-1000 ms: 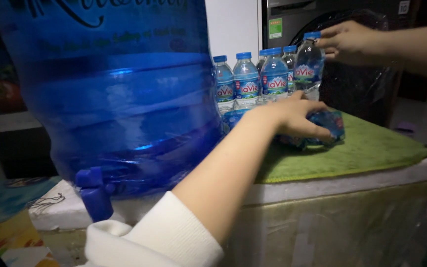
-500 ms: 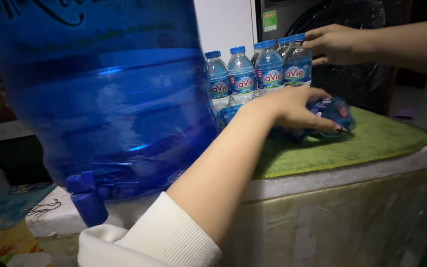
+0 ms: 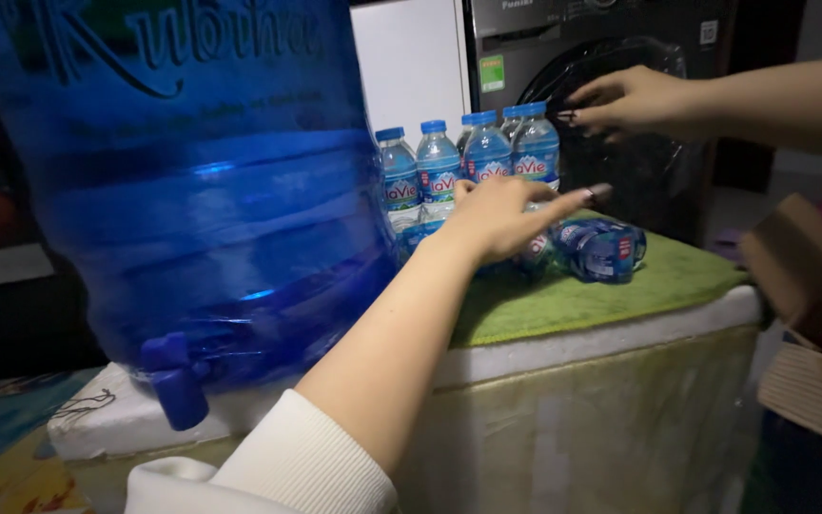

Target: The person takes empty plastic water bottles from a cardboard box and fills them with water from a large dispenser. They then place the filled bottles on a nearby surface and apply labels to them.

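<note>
My left hand [image 3: 511,217], on a white-sleeved arm, hovers with its fingers stretched out just above a few small water bottles [image 3: 606,249] lying on their sides on a green mat [image 3: 649,290]. It grips nothing that I can see. Behind it stands a row of upright small water bottles [image 3: 440,176] with blue caps. My right hand [image 3: 639,100] comes in from the right with loosely curled fingers. Its fingertips are at the cap of the rightmost upright bottle [image 3: 537,143], not closed round it.
A huge blue water jug [image 3: 202,190] with a blue tap [image 3: 178,385] fills the left side, on the white foam-topped counter [image 3: 601,347]. A dark front-loading washing machine [image 3: 620,38] stands behind. An open cardboard box [image 3: 811,314] is at the right.
My left hand has lifted off the lying bottles and straightened its fingers. My right hand has let go of the upright bottle's top and drawn slightly right. The view moved closer.
</note>
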